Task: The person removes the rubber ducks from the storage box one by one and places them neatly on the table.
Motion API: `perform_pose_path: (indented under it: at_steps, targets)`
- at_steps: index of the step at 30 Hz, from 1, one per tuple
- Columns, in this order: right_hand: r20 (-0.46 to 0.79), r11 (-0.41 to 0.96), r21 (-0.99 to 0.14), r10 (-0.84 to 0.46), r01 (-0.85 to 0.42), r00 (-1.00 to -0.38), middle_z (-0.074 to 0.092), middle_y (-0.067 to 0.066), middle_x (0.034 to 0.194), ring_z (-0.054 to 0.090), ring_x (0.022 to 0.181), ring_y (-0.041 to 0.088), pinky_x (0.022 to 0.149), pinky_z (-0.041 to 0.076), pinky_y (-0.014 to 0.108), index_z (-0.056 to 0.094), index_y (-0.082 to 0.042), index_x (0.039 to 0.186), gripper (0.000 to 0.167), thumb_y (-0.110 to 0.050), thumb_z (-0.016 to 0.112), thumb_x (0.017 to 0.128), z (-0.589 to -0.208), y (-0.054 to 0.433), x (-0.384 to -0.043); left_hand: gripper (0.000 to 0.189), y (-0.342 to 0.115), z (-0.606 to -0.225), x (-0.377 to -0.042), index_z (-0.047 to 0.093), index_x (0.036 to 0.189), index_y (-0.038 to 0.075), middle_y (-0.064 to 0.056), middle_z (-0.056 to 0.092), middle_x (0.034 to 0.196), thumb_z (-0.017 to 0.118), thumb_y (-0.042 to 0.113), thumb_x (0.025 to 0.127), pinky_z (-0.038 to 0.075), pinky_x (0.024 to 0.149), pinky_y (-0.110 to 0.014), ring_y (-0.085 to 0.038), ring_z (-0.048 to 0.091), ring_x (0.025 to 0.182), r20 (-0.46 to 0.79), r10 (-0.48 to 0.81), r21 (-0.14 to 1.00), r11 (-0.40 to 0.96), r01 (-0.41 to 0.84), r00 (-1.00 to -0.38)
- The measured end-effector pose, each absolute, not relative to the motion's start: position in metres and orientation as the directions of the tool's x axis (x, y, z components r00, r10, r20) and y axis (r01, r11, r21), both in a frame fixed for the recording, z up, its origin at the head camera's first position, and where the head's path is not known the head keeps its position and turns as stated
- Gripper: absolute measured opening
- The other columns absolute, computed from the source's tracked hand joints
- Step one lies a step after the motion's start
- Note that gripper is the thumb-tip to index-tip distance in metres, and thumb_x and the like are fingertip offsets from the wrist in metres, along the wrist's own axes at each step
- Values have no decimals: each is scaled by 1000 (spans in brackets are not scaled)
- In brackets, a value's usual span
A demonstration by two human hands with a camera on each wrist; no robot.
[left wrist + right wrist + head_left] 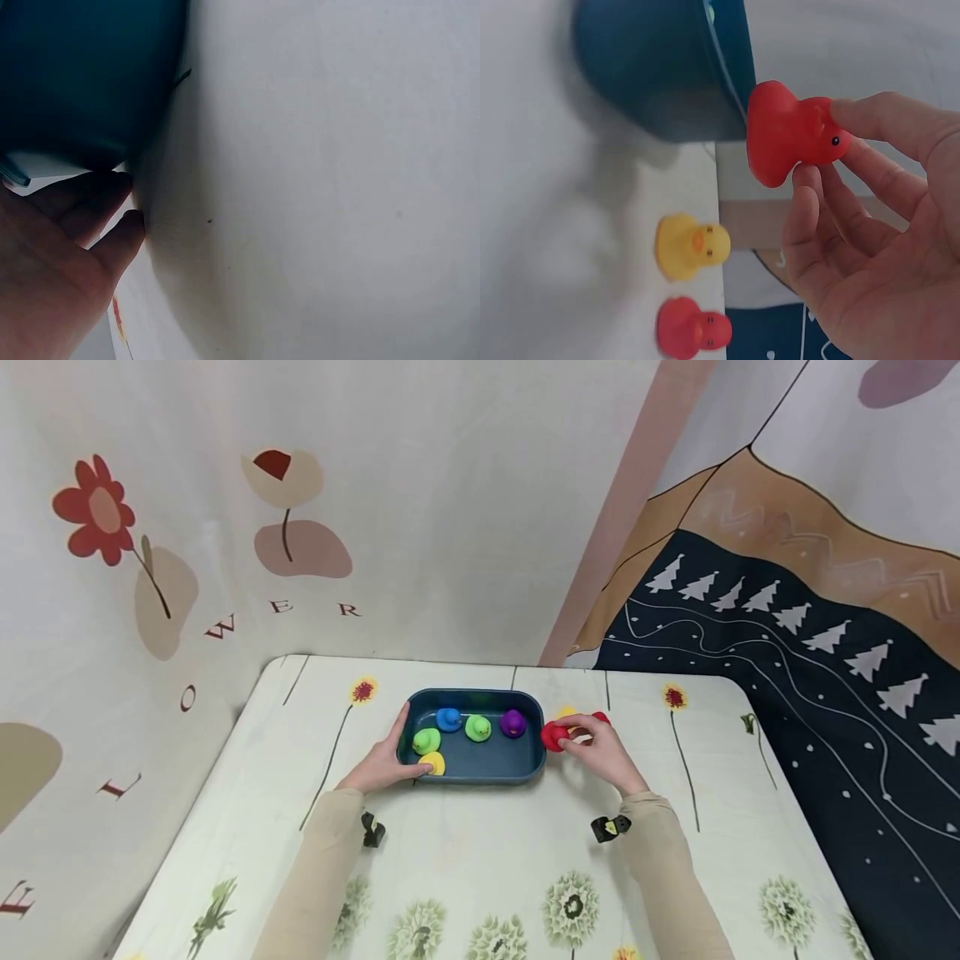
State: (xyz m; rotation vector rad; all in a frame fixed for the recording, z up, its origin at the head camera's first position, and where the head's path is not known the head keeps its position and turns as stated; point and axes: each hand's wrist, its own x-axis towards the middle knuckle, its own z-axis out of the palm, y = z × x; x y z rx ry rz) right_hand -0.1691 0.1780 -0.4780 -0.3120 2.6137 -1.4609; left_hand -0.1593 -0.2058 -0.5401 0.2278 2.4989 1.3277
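Note:
A dark blue tray (pixel 491 765) stands on the table. My left hand (pixel 381 767) grips its left end, with the fingers along the outer wall and the thumb at the front rim. Inside sit a blue duck (pixel 448 719), two green ducks (pixel 427 741), a purple duck (pixel 513 723) and a yellow duck (pixel 433 764) close to the thumb. By its head, my right hand (pixel 606 758) pinches a red rubber duck (pixel 776 135), held right at the tray's right wall above the table.
Beyond my right hand, another yellow duck (pixel 686 247) and a second red duck (pixel 686 328) stand on the table, partly hidden in the head view. The flower-printed tablecloth (pixel 480 843) covers the tabletop. Printed curtains (pixel 450 510) hang behind it.

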Motion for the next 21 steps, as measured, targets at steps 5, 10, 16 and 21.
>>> perform_pose_path:
  at_steps: [5,10,16,21]
  targets:
    - [-44,554,-827,-233,-96,-971,62,16,115,56,100,32,86,46,42,65,0,119,30,-4,68,89,-478,192,-172,117,-206,-540,-159,-10,155,32,-28,16,155,78,44,79,27,104,-64,-51,28,133,-190,275,829,559,-4,-943]
    - [-74,592,-803,-218,-71,-973,60,17,114,53,100,32,84,46,41,65,-1,120,30,-4,66,90,-481,206,-175,116,-206,-540,-159,-10,154,32,-28,15,155,78,42,80,26,104,-64,-52,28,133,-190,271,831,556,-7,-944]
    - [-95,617,-786,-196,-47,-976,59,18,116,54,100,34,81,48,40,64,-1,121,30,-7,65,91,-487,222,-178,116,-206,-539,-158,-10,154,33,-27,14,155,78,41,80,27,104,-64,-52,29,133,-194,268,829,559,-12,-944]
    - [-91,635,-771,-192,-53,-977,59,21,118,56,100,34,81,49,41,63,1,121,31,-7,65,91,-489,235,-180,116,-205,-537,-158,-11,155,31,-29,17,154,78,41,80,29,103,-63,-52,32,131,-197,268,821,570,-10,-943]
